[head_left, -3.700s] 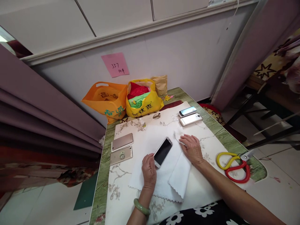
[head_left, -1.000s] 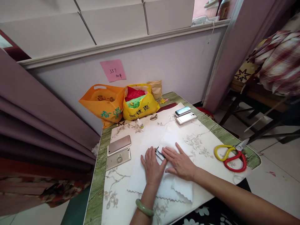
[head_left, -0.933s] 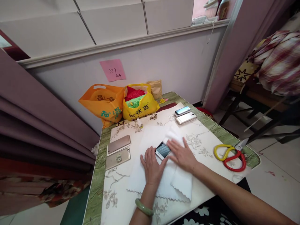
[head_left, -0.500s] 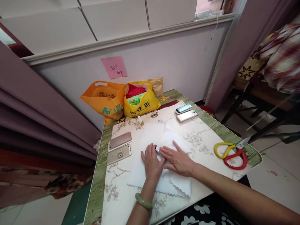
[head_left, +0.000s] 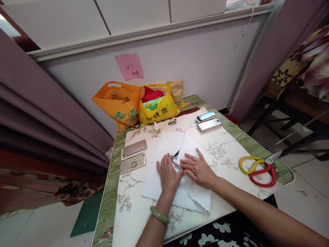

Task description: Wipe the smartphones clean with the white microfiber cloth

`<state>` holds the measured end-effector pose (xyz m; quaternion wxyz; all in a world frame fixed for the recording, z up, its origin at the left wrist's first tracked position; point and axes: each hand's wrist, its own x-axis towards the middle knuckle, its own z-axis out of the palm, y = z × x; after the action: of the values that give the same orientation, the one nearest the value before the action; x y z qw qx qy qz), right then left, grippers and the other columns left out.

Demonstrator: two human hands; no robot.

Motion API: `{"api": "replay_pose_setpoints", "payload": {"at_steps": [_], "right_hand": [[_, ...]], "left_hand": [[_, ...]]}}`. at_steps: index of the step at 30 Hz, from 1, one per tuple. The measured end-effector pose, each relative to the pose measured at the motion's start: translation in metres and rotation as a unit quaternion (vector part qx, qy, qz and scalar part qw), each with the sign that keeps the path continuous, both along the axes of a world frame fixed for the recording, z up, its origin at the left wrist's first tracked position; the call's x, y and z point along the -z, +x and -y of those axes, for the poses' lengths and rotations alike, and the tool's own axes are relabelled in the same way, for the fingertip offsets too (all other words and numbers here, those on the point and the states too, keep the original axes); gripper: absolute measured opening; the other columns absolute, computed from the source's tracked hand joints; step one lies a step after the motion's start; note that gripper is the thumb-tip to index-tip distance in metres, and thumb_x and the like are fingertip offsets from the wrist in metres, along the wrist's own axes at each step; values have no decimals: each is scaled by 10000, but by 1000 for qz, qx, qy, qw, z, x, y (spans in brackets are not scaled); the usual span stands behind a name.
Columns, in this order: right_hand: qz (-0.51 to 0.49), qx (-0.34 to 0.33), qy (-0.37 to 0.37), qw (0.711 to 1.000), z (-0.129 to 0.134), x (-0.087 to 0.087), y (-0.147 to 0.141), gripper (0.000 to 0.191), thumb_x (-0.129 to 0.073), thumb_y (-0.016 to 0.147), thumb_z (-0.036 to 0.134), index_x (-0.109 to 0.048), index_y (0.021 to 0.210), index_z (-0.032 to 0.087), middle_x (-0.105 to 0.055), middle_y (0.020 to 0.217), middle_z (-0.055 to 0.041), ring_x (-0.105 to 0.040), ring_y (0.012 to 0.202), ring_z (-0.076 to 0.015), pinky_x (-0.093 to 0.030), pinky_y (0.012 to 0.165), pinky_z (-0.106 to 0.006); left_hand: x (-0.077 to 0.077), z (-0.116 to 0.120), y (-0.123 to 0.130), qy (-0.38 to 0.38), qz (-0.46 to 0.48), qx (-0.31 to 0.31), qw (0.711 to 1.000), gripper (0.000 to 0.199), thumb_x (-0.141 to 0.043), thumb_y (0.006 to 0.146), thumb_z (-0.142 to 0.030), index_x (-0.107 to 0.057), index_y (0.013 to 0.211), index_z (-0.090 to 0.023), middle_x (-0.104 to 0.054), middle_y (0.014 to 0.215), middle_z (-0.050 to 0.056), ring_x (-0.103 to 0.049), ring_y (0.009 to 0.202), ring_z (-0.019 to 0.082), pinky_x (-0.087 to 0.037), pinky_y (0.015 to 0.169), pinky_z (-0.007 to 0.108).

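Observation:
A white cloth (head_left: 164, 187) with zigzag-cut edges lies folded on the table before me. My left hand (head_left: 167, 173) rests flat on it, fingers stretched out. My right hand (head_left: 199, 170) lies on the cloth to the right, its fingers apart. Between the two sets of fingertips shows part of a small flat thing with a light rim and a dark and blue-grey face (head_left: 176, 158), resembling a phone. The fingertips touch its edges or the cloth beside it; cloth and fingers hide the rest.
Scissors (head_left: 268, 168) with yellow and red handles lie at right. Two phones (head_left: 209, 125) rest at the back right and two more (head_left: 133, 163) at left. A small bottle (head_left: 157, 128) stands before the yellow bag (head_left: 158, 115) and orange bag (head_left: 115, 103).
More of the dark and blue-grey face is uncovered between my hands. My right-hand fingers have spread and shifted off it. The whole view has moved slightly.

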<state>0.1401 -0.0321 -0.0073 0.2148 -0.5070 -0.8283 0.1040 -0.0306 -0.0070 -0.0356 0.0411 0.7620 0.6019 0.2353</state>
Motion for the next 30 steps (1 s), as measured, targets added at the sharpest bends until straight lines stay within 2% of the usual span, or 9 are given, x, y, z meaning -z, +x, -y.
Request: {"api": "replay_pose_setpoints", "payload": {"at_steps": [6,11,17,24,30], "right_hand": [[17,17,-8,1000,-8,-5,-13,388,-359,992,438,-542,1316,328,-570,1343,26,-328,1377,-259,36,1151,-597],[10,13,17,1000,2,-3,-9,348,-350,1004,378,-618,1223,337,-616,1285,32,-329,1378,-235,58,1158,-573],[32,41,-14,999,-11,-3,-18,362,-342,1000,422,-572,1273,369,-530,1384,42,-310,1384,-271,27,1139,-616],[33,16,5,999,3,-6,-9,350,-344,1000,427,-590,1246,381,-563,1346,58,-301,1391,-250,69,1149,-589],[49,61,-2,997,-17,0,-18,383,-303,1001,455,-554,1287,405,-497,1414,53,-300,1389,-279,24,1141,-599]], "left_hand": [[0,1,-1,-18,1,-1,1000,540,-602,744,-295,-494,1252,-147,-505,1371,173,-414,1304,292,-151,1138,550],[-1,1,-1,-28,4,7,1000,527,-582,772,-359,-492,1252,-161,-491,1386,166,-389,1321,293,-136,1141,547],[1,0,1,-21,4,-5,1000,514,-571,776,-316,-487,1256,-151,-502,1372,168,-409,1307,289,-148,1141,544],[2,1,-2,-21,-2,10,1000,535,-576,773,-342,-476,1268,-165,-490,1386,154,-384,1322,290,-157,1138,547],[-1,1,2,-16,7,-7,1000,493,-578,798,-369,-490,1238,-164,-514,1356,167,-419,1301,289,-151,1135,550]]}}
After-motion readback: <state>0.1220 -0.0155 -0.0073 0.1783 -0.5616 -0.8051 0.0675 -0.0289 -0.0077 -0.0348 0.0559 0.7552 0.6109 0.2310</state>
